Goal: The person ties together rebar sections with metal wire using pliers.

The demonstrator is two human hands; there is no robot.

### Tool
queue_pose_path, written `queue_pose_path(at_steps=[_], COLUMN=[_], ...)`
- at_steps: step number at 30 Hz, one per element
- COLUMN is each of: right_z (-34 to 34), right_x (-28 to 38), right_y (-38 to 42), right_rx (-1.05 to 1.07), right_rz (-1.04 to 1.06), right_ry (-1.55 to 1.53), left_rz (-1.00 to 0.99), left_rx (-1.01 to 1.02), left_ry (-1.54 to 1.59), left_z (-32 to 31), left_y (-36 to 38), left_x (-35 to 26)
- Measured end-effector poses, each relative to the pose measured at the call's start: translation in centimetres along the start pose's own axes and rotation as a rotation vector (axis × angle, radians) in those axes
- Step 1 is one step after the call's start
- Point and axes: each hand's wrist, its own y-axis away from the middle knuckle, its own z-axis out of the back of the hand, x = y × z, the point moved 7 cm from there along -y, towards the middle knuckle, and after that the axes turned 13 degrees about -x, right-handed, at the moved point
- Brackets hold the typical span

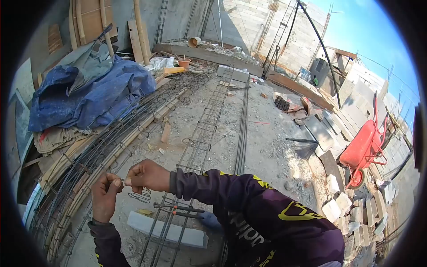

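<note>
Both hands are raised in front of me with their pinched fingertips close together. A thin wire (124, 180) spans the small gap between them. My left hand (105, 198) pinches one side of it between thumb and forefinger, and my right hand (147, 176) is closed on the other side. Loose loops of wire (141, 194) show just under my right hand. Below lies a long rebar cage (195, 155) of bars and square stirrups. Pincers (180, 210) with orange and black on the handles rest across it. Under the cage's near end is a pale block (167, 229).
More rebar cages (95, 164) are piled along the left, beside a blue tarp (95, 91). Straight steel bars (243, 129) lie right of the cage. A red wheelbarrow (362, 142) and broken blocks (342, 204) stand at the right. A concrete ledge (209, 53) crosses the back.
</note>
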Motion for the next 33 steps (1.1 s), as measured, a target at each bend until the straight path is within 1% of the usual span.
queue_pose_path(at_steps=[2, 5, 9, 10, 12, 13, 16, 19, 23, 24, 27, 30, 32, 33], right_z=[0.4, 0.4, -0.8, -1.1, -1.1, -1.1, -0.5, 0.4, 1.1, 1.2, 1.0, 0.5, 0.4, 0.3], right_x=[1.1, 3.0, 2.6, 2.4, 2.0, 1.8, 2.0, 2.1, -0.2, -0.5, -1.0, -0.9, -0.3, 0.4], right_y=[-0.9, -0.6, 0.2, 0.1, -0.1, 0.0, 0.4, 1.2, 2.4, 2.8, 4.0, 4.2, 3.7, 3.7], right_rx=[-0.045, 0.010, 0.081, 0.081, 0.102, 0.107, 0.114, 0.072, 0.028, 0.037, 0.104, 0.154, 0.140, 0.135], right_rz=[0.107, 0.266, 0.435, 0.425, 0.300, 0.235, 0.159, 0.165, 0.108, 0.077, -0.147, -0.315, -0.276, -0.238], right_ry=[0.039, 0.258, 0.436, 0.408, 0.334, 0.293, 0.157, 0.071, 0.026, 0.004, -0.168, -0.258, -0.270, -0.241], left_rz=[0.017, -0.003, 0.075, 0.066, 0.028, 0.012, -0.027, -0.054, -0.074, -0.122, -0.239, -0.445, -0.454, -0.436], left_rx=[0.053, 0.059, 0.057, 0.014, -0.011, -0.018, -0.002, -0.053, -0.012, 0.017, 0.015, 0.113, 0.142, 0.158], left_ry=[-0.017, -0.052, 0.036, 0.057, 0.089, 0.104, 0.152, 0.143, 0.095, 0.081, -0.074, -0.259, -0.362, -0.397], left_z=[0.2, 0.3, 0.7, 1.0, 0.9, 0.7, 0.1, -1.3, -2.6, -2.8, -2.6, -3.2, -3.2, -2.8], left_y=[-1.3, -0.6, 0.6, 0.6, 0.7, 0.7, 0.6, 0.7, 1.7, 1.9, 2.7, 3.9, 4.7, 4.9], left_x=[-1.4, -2.1, 0.8, 0.8, 0.7, 0.7, 0.1, -0.1, -0.1, -0.2, -2.0, -6.2, -7.6, -7.3])
